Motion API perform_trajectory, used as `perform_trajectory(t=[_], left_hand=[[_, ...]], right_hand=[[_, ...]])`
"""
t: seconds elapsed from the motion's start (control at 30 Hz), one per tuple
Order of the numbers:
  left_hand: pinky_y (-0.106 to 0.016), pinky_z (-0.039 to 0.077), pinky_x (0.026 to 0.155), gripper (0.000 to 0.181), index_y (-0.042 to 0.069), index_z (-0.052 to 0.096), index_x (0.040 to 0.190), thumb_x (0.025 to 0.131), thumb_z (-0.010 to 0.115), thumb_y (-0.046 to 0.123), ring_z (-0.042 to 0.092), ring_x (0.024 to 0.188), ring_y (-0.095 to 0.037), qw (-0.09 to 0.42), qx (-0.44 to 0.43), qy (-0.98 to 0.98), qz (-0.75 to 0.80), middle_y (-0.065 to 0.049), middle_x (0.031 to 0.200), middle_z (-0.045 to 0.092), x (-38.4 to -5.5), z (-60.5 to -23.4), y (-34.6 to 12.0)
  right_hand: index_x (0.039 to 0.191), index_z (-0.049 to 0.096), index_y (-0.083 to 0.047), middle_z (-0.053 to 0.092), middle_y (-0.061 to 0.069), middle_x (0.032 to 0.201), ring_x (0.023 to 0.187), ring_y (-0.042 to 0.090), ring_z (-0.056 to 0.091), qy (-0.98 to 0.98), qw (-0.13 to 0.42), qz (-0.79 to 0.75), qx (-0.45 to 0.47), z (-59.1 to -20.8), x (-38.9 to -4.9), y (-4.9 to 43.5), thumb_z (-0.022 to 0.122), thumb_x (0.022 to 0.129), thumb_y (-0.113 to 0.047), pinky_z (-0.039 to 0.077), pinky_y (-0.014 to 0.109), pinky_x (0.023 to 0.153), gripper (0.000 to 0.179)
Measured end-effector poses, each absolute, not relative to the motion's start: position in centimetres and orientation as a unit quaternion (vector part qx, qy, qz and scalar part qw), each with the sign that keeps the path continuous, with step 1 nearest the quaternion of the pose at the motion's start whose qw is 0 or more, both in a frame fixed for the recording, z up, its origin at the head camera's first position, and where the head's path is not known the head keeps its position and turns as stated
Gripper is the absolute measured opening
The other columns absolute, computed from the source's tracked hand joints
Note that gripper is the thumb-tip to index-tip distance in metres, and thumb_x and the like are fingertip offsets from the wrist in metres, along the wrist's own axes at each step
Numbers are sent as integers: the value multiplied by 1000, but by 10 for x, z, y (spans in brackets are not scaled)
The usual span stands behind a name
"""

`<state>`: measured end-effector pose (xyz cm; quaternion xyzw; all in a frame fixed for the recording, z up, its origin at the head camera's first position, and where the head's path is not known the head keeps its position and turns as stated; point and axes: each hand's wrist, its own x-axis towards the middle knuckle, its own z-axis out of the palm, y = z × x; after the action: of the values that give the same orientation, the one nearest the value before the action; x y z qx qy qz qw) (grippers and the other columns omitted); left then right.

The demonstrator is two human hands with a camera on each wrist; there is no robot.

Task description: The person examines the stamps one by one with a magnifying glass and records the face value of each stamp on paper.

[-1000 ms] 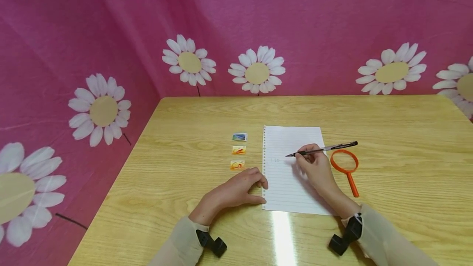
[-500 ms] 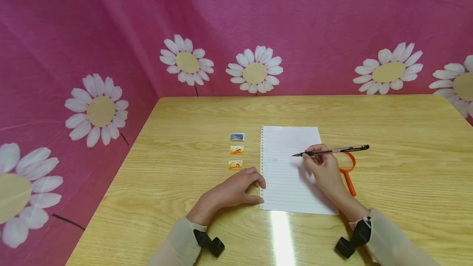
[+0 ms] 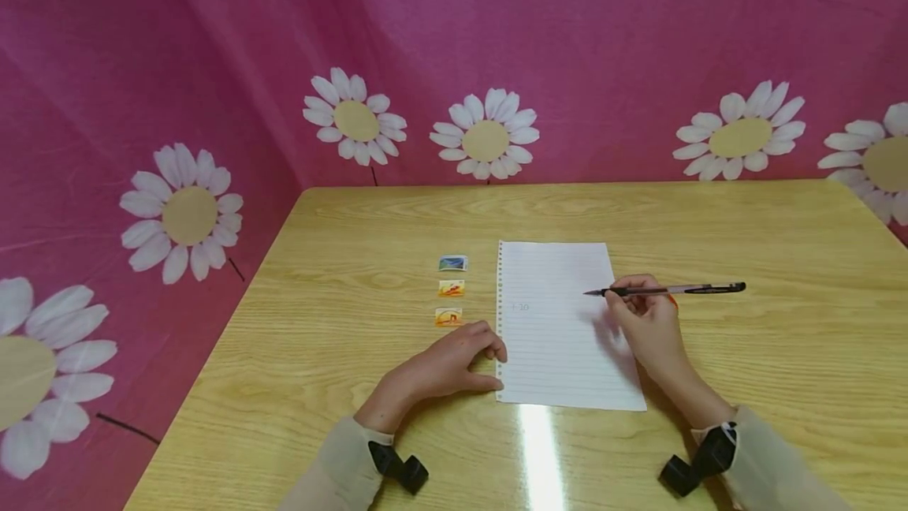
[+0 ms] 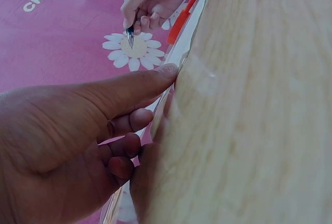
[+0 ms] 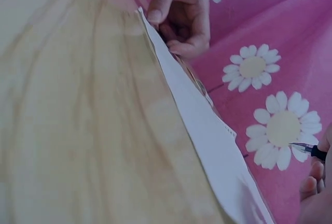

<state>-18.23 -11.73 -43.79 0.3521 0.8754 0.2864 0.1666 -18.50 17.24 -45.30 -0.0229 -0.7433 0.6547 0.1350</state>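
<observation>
My right hand (image 3: 649,330) pinches a black-capped clear gel pen (image 3: 698,289). The pen's tip points left, over the right half of a lined sheet of paper (image 3: 560,361); in the right wrist view the pen tip (image 5: 303,147) is raised above the sheet (image 5: 207,136). Faint handwriting (image 3: 520,307) shows near the sheet's left margin. My left hand (image 3: 447,365) rests at the punched left edge, fingers loosely bent and thumb tip on the paper's edge. Behind the right hand, an orange magnifying glass (image 3: 675,303) is mostly hidden; its handle (image 4: 188,12) shows in the left wrist view.
Three small stamp-like picture cards lie in a column left of the sheet: a blue one (image 3: 453,262), a yellow one (image 3: 451,289) and another yellow one (image 3: 448,317). The wooden table (image 3: 340,282) meets a pink daisy-print cloth (image 3: 603,46) at its back and left.
My right hand has moved right with the pen, away from the handwriting, and now covers most of the magnifying glass. My left hand has stayed at the paper's edge.
</observation>
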Motion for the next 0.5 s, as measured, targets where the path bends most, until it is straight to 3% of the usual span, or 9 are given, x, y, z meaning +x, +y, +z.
perform_trajectory(t=[0.5], left_hand=[[-22,41,88,24,14,63,104,86,76,23,48,93,-10,167,354,874,288,1,99,54,-182,-438,-117]], right_hand=[[91,59,-18,57,-14,84,69,-1,48,-724,176,664,-69,-454,-183,211,64,91,-2,40,9,59,17]])
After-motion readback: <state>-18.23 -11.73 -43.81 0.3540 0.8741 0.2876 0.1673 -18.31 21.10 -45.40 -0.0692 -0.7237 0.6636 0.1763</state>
